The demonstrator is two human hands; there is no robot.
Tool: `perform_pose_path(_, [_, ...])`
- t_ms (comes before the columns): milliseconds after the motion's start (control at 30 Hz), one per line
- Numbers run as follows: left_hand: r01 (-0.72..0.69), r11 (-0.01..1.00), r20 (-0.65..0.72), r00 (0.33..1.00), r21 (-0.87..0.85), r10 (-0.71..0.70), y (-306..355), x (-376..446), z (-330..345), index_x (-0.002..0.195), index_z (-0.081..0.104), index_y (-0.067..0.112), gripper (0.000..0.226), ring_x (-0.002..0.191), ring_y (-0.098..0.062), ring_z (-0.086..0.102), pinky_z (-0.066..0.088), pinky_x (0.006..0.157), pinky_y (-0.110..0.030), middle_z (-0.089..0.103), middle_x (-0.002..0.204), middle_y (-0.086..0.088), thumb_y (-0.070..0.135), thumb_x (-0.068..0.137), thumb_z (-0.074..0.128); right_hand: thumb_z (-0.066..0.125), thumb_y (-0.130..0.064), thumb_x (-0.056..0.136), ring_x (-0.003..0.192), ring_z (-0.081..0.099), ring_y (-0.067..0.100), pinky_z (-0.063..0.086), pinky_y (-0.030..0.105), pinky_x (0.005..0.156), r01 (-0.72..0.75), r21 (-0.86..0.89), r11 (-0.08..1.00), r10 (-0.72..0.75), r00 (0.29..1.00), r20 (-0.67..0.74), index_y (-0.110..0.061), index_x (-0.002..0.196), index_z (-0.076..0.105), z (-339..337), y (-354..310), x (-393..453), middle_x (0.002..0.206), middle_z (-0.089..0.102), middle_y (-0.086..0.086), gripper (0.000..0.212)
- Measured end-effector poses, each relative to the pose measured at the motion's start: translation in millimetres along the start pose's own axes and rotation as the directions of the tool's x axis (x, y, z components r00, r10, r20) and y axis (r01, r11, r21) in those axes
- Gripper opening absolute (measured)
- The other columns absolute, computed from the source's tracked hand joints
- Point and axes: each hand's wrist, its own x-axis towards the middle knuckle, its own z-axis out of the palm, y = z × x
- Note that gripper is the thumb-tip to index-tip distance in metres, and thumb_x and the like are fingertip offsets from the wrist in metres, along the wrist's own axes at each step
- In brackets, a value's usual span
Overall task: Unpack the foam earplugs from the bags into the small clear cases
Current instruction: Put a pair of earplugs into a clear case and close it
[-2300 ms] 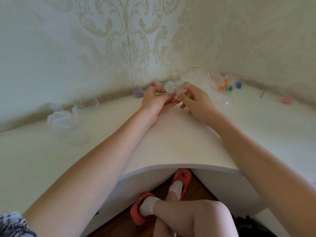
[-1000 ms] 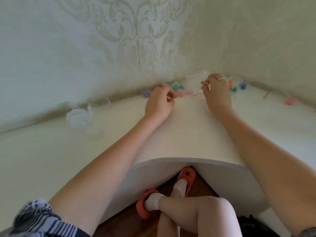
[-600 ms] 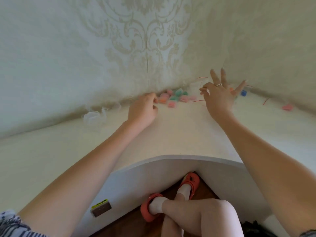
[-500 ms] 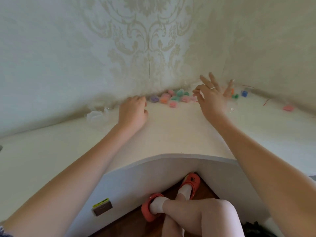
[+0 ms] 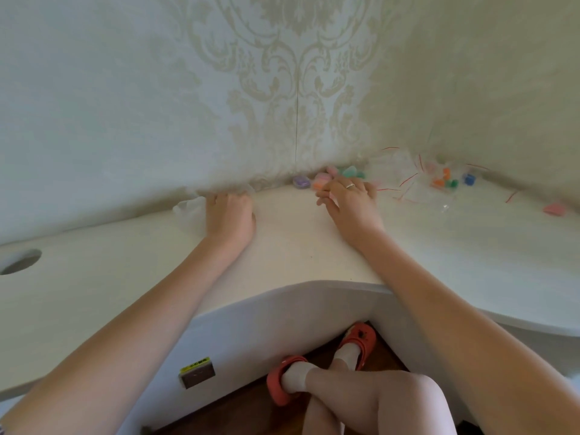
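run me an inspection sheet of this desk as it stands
surface: white corner desk, round hole at its left end
job's things: clear cases by the left hand; loose earplugs in the corner; bags with more to the right
clutter: pink piece far right
grippers: left hand at the cases, grip hidden; right hand over the earplugs, fingers loosely spread
cables: nothing seen
surroundings: patterned wallpaper; wooden floor

My left hand (image 5: 230, 215) has its fingertips curled out of sight at the clear cases (image 5: 188, 208), so whether it grips one I cannot tell. My right hand (image 5: 351, 199) covers part of the blurred earplugs (image 5: 321, 178). The bags (image 5: 408, 177) blur together.
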Motion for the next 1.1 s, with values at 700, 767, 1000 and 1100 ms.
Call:
perform_pose_path(700, [-0.036, 0.67, 0.1, 0.982, -0.742, 0.163, 88.0, 30.2, 13.4, 0.09, 0.074, 0.015, 0.01, 0.087, -0.022, 0.064, 0.046, 0.074, -0.028, 0.071, 0.095, -0.006, 0.022, 0.084, 0.069, 0.059, -0.02, 0.092, 0.08, 0.063, 0.013, 0.049, 0.02, 0.067, -0.351, 0.743, 0.57, 0.415, 0.904, 0.108, -0.012, 0.1, 0.063, -0.5, 23.5, 10.4, 0.088, 0.065, 0.001, 0.012])
perform_pose_path(767, [0.051, 0.603, 0.142, 0.984, -0.796, 0.105, 94.4, 34.3, 15.0, 0.091, 0.067, 0.017, 0.015, 0.081, -0.016, 0.063, 0.042, 0.07, -0.023, 0.067, 0.096, 0.0, 0.019, 0.078, 0.075, 0.061, -0.025, 0.091, 0.078, 0.06, 0.012, 0.046, 0.023, 0.071, -0.377, 0.716, 0.588, 0.412, 0.901, 0.136, -0.009, 0.101, 0.066, 1.1, 31.7, 12.9, 0.086, 0.063, -0.003, 0.02])
perform_pose_path(1000, [0.168, 0.508, 0.235, 0.969, -0.845, 0.07, 93.9, 47.1, 23.5, 0.074, 0.055, 0.023, 0.02, 0.061, -0.004, 0.054, 0.035, 0.049, -0.009, 0.058, 0.066, 0.01, 0.023, 0.078, 0.074, 0.06, -0.013, 0.09, 0.076, 0.047, -0.004, 0.035, 0.006, 0.069, -0.183, 0.558, 0.81, 0.245, 0.969, -0.037, -0.013, 0.093, 0.07, -0.9, 37.1, 22.5, 0.093, 0.055, -0.01, 0.01])
perform_pose_path(1100, [0.188, 0.42, 0.212, 0.977, -0.888, 0.013, 93.7, 48.1, 28.1, 0.067, 0.055, 0.024, 0.021, 0.06, -0.012, 0.057, 0.045, 0.06, -0.022, 0.059, 0.064, 0.006, 0.025, 0.081, 0.071, 0.059, -0.007, 0.089, 0.074, 0.046, -0.013, 0.034, 0.005, 0.069, -0.072, 0.54, 0.839, 0.145, 0.985, -0.093, -0.012, 0.089, 0.07, -10.4, 30.3, 23.1, 0.091, 0.058, -0.01, 0.012])
